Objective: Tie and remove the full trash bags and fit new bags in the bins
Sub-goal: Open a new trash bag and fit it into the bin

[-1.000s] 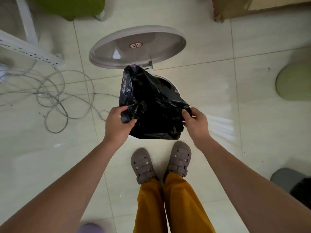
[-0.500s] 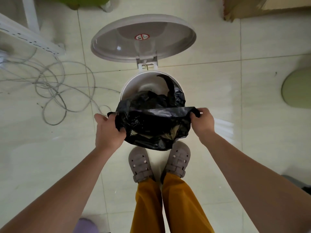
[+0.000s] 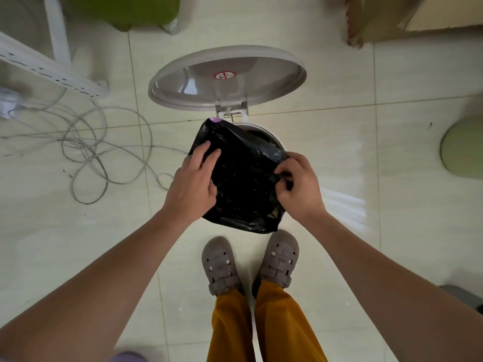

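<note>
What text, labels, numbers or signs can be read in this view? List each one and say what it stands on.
No words or numbers can be read anywhere.
Round sticker, red ring with a slash, on the underside of the open bin lid: a prohibition sign; its small pictogram is too blurred to make out, and no letters show.
Black trash bag, cardboard box, power strip: no print visible.

One black trash bag point(image 3: 243, 184) at frame centre, one bin point(image 3: 271, 137) with one open lid point(image 3: 227, 79), two hands, two grey shoes, one power strip point(image 3: 49, 71) and one cable tangle point(image 3: 91, 150) at left.
</note>
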Action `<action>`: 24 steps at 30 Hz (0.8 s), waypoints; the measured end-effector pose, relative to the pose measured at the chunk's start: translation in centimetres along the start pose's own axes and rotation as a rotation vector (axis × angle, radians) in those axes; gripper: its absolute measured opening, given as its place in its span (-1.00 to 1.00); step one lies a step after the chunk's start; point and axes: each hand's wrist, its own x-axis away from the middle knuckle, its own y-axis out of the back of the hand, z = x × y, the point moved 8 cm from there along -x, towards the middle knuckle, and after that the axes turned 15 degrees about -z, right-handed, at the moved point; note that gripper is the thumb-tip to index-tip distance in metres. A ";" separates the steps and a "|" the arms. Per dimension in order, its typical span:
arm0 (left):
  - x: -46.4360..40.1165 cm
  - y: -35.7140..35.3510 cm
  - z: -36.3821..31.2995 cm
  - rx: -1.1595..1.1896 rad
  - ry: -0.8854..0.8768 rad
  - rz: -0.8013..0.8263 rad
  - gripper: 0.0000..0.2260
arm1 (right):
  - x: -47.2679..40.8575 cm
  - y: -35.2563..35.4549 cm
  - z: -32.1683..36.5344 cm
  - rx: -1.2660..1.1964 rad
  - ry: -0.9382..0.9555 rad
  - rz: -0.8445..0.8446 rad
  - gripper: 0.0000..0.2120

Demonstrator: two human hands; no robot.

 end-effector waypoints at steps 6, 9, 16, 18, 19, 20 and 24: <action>-1.6 -1.7 0.9 -0.058 0.026 0.100 -0.34 | -1.8 0.1 0.5 0.070 0.043 0.023 -0.58; -2.3 -1.8 1.2 -0.060 0.059 0.098 -0.32 | -2.8 0.0 0.9 0.060 0.026 0.046 -0.49; -4.1 -2.5 1.7 0.026 0.151 0.123 -0.24 | -5.2 -1.8 -0.8 -0.023 -0.225 0.104 -0.38; -4.4 -3.1 2.2 0.070 0.236 0.137 -0.24 | -5.5 -2.7 -1.3 -0.023 -0.280 0.140 -0.36; -4.5 -3.4 2.5 0.092 0.279 0.144 -0.24 | -5.6 -3.1 -1.6 -0.027 -0.313 0.158 -0.36; -4.5 -3.7 2.7 0.111 0.309 0.151 -0.24 | -5.6 -3.5 -2.0 -0.033 -0.349 0.176 -0.35; -4.7 -4.4 3.5 0.158 0.353 0.181 -0.21 | -5.2 -4.5 -3.0 -0.098 -0.488 0.224 -0.40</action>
